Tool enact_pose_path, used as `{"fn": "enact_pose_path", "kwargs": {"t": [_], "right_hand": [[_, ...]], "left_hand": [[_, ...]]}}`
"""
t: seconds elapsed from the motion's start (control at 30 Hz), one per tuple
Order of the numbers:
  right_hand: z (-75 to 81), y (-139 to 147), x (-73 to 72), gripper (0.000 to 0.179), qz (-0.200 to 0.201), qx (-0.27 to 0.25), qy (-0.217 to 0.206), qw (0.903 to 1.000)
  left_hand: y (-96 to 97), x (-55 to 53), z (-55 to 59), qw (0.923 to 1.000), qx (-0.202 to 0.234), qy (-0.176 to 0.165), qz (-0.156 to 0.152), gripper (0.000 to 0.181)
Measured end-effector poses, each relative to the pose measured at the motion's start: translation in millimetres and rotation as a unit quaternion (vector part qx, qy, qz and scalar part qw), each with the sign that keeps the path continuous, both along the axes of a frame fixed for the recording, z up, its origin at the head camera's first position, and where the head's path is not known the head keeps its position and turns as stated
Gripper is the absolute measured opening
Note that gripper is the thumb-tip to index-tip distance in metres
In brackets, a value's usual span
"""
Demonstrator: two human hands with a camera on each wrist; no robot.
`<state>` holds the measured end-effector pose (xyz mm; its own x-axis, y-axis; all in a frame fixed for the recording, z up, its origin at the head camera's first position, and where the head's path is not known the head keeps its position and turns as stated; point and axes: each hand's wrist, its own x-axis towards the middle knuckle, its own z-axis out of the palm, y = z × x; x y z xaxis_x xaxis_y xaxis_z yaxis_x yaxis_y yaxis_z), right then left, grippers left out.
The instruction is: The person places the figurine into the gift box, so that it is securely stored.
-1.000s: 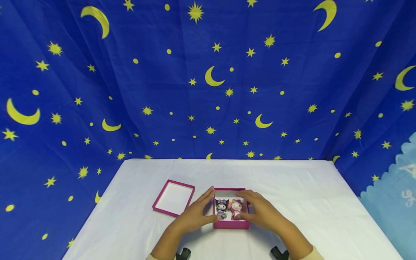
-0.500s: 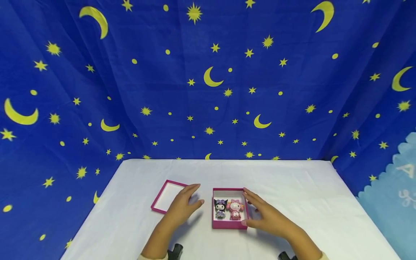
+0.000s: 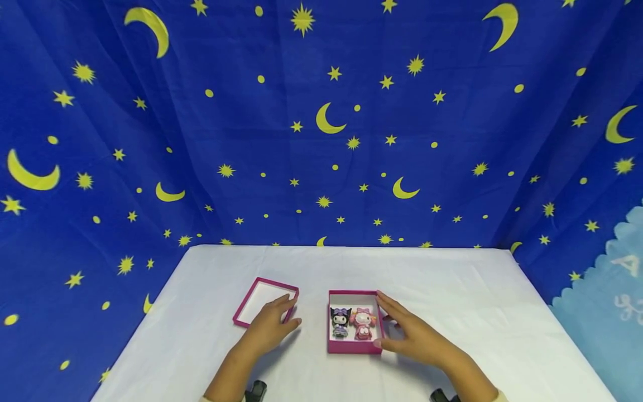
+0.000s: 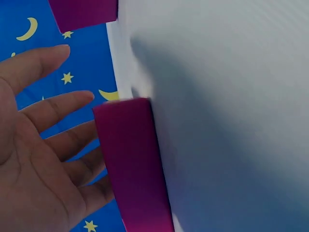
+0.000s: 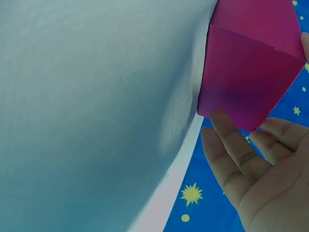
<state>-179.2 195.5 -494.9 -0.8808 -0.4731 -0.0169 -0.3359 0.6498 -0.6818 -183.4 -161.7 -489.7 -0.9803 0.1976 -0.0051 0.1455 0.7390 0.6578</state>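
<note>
An open magenta box (image 3: 354,347) with a white inside stands at the middle of the table. Inside, side by side, lie a black-and-purple figurine (image 3: 340,322) and a pink figurine (image 3: 363,324). My right hand (image 3: 413,335) holds the box by its right side, thumb at the near corner and index finger at the far one. To the left lies the box lid (image 3: 258,298), white inside facing up. Over its right part reaches my left hand (image 3: 268,329), fingers extended and spread. The left wrist view shows its fingertips right at the magenta lid wall (image 4: 133,164).
A white cloth (image 3: 427,279) covers the table. Blue fabric (image 3: 281,111) with yellow moons and stars hangs behind and at both sides. A light-blue scalloped panel (image 3: 603,301) is at the right. Black wrist mounts (image 3: 257,389) show below the hands.
My left hand has left the box and moved left to the lid. The right hand has drawn back from above the figurines to the box's right side.
</note>
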Motion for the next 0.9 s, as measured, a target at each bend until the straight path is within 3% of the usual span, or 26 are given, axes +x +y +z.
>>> {"fn": "enact_pose_path", "kwargs": {"t": [0.43,0.7,0.9], "right_hand": [[0.1,-0.7,-0.5,0.096,0.01,0.005,-0.007,0.9999],[1.9,-1.6,-0.4,0.096,0.008,0.006,-0.017,0.9998],[1.4,-0.4,-0.2,0.096,0.009,0.0,-0.013,0.9999]], "left_hand": [[-9.3,3.1,-3.0,0.9989,-0.035,-0.001,-0.03,0.04],[-9.3,2.7,-5.0,0.9991,-0.038,-0.005,-0.016,0.05],[-9.8,0.8,-6.5,0.999,-0.044,0.001,-0.01,0.068]]}}
